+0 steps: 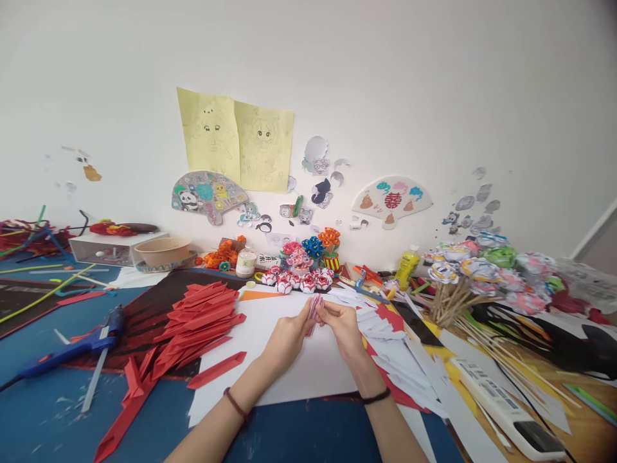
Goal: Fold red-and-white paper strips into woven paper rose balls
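Note:
Between the fingertips of both hands is a small bundle of folded red and white paper strips (315,312), held upright over a white paper sheet (308,376). My left hand (288,337) pinches it from the left, and my right hand (341,326) closes on its right side. Fingers cover much of the bundle. To the left lies a pile of folded red paper strips (200,318), with one loose red strip (216,370) on the sheet's edge. Folded white paper strips (393,350) spread out to the right. Just beyond my hands stands a row of red and white paper flowers (297,281).
A blue hot glue gun (77,352) lies at the left. Paper flowers on sticks (482,270) are bunched at the right, near a white handheld device (506,408). A yellow bottle (407,267), a small jar (245,262) and a beige bowl (164,251) stand along the wall.

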Demonstrator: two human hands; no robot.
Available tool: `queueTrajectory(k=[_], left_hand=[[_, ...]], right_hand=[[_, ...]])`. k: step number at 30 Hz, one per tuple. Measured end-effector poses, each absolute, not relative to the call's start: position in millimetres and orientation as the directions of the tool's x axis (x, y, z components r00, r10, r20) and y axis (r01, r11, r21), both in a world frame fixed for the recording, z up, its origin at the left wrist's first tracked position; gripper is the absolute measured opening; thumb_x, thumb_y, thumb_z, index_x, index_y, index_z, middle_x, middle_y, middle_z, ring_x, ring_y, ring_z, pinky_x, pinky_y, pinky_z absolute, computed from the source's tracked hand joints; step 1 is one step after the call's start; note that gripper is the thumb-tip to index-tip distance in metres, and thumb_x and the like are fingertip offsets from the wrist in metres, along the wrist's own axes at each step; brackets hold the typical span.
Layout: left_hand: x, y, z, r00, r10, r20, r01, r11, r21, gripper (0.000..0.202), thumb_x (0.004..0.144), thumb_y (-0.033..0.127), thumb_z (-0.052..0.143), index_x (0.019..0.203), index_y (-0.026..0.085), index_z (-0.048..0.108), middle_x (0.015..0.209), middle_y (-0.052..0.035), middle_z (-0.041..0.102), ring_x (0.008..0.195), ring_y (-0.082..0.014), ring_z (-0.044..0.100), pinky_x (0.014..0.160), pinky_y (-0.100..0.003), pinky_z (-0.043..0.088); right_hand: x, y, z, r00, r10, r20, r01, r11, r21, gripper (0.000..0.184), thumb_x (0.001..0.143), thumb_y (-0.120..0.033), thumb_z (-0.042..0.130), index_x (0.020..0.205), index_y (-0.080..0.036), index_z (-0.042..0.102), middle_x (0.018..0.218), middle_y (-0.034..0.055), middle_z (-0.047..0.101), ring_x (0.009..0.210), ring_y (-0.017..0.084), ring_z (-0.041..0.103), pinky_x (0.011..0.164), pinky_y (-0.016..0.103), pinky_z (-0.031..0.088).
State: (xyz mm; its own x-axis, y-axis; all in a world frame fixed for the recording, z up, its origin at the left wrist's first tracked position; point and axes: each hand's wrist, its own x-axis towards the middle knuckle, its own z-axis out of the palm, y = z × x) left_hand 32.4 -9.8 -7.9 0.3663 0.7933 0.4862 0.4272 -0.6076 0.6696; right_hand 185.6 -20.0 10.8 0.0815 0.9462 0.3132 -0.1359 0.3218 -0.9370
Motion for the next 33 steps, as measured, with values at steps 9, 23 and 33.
queueTrajectory(k=[9, 23, 33], left_hand=[[36, -11, -13, 0.343, 0.774, 0.533, 0.398, -0.633, 0.664, 0.040, 0.090, 0.027, 0.047, 0.130, 0.024, 0.055, 0.068, -0.0016, 0.062, 0.057, -0.0160, 0.056, 0.063, -0.022, 0.041], [32, -8, -21, 0.335, 0.728, 0.598, 0.458, -0.681, 0.572, 0.043, 0.093, 0.027, 0.045, 0.135, 0.022, 0.051, 0.071, -0.0040, 0.064, 0.060, -0.0159, 0.059, 0.063, -0.021, 0.043], [35, -7, -28, 0.405, 0.644, 0.649, 0.602, -0.722, 0.341, 0.045, 0.098, 0.028, 0.038, 0.141, 0.018, 0.041, 0.086, -0.0076, 0.073, 0.068, -0.0169, 0.068, 0.062, -0.021, 0.048]], right_hand=[[180, -17, 6, 0.247, 0.912, 0.329, -0.125, 0.366, -0.922, 0.033, 0.065, -0.040, 0.081, 0.084, -0.013, 0.078, 0.072, 0.0082, 0.073, 0.056, 0.016, 0.056, 0.054, 0.030, 0.045], [186, -16, 5, 0.144, 0.911, 0.386, 0.161, 0.363, -0.918, 0.035, 0.076, -0.048, 0.070, 0.087, -0.015, 0.078, 0.063, 0.0068, 0.071, 0.057, 0.022, 0.065, 0.061, 0.034, 0.052], [185, -20, 6, 0.309, 0.810, 0.499, 0.320, 0.405, -0.856, 0.039, 0.084, -0.049, 0.060, 0.068, -0.016, 0.074, 0.053, 0.0041, 0.065, 0.050, 0.019, 0.062, 0.056, 0.029, 0.049]])
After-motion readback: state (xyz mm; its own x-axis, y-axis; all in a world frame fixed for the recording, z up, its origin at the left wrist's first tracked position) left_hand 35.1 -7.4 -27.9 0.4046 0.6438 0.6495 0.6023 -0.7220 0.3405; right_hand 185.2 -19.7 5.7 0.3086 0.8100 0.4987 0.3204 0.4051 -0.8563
